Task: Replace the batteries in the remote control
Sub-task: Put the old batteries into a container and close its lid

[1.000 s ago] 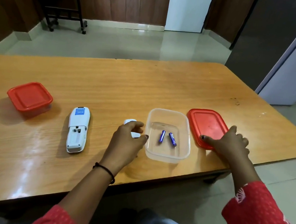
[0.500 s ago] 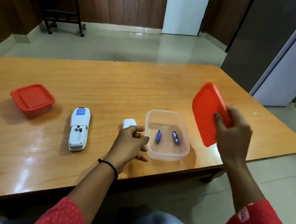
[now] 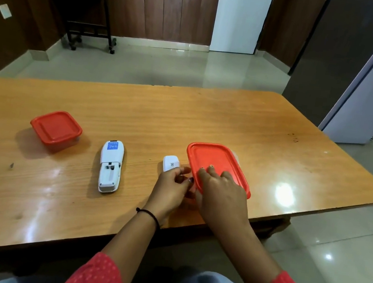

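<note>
right hand (image 3: 219, 190) flat, pressing red lid (image 3: 218, 165) | left hand (image 3: 171, 187) steadies box, loosely curled | remote (image 3: 110, 166) left of hands, open – risk: lid seats crooked, box skids off tabletop (image 3: 232, 119)

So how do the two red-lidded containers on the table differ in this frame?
The left container stands alone near the table's left side with no hand on it; the right container has the right hand pressing on its lid and the left hand at its near-left corner. The left one's lid looks roughly square, while the right one's looks longer and rectangular. Both have red lids over clear bodies.
</note>
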Demonstrator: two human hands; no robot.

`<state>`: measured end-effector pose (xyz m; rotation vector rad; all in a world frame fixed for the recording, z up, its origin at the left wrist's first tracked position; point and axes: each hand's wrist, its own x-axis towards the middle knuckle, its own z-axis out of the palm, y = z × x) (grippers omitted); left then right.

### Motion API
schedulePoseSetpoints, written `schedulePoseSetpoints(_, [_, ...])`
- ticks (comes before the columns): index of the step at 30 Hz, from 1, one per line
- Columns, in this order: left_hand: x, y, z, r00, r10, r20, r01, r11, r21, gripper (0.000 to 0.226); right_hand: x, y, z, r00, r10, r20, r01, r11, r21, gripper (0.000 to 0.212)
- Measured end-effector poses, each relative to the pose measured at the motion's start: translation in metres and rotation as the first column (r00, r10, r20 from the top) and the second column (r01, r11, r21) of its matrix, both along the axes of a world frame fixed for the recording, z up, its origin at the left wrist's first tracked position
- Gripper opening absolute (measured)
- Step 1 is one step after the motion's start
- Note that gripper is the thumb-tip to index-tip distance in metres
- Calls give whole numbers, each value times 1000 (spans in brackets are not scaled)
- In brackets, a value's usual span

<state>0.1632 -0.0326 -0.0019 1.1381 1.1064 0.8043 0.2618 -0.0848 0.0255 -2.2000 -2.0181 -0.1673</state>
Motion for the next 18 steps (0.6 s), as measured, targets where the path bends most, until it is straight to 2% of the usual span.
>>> schedulePoseSetpoints(3, [0,-1,-1,1000,11,-29,-10,1000,17,21,-5,3,6,999,-3,-50,2,1000,-13,36])
schedulePoseSetpoints(7, [0,2,-4,993,50,-104,-50,999,8,31,-8,4,6,991,-47,-129,24,985,-170,37])
schedulePoseSetpoints(9, [0,3,-4,992,52,-118,-50,999,19,31,-8,4,6,981,-59,-184,21,980,-198,40])
schedulePoseSetpoints(11, [0,3,-2,994,37,-103,-36,999,18,24,-2,3,7,948,-79,-309,37,989,-141,45])
schedulePoseSetpoints(13, [0,4,1,997,11,-74,-12,1000,-9,19,9,1,10,891,-131,-434,137,990,-17,48])
schedulePoseSetpoints(15, [0,5,4,998,-14,-69,11,999,-41,21,27,1,10,871,-182,-457,261,959,115,47])
schedulePoseSetpoints(16, [-1,6,5,998,-24,-62,21,998,-61,22,37,2,7,860,-228,-456,315,941,123,46])
schedulePoseSetpoints(18, [-1,5,7,999,-38,-39,34,994,-104,24,58,8,-6,798,-333,-502,394,919,16,46])
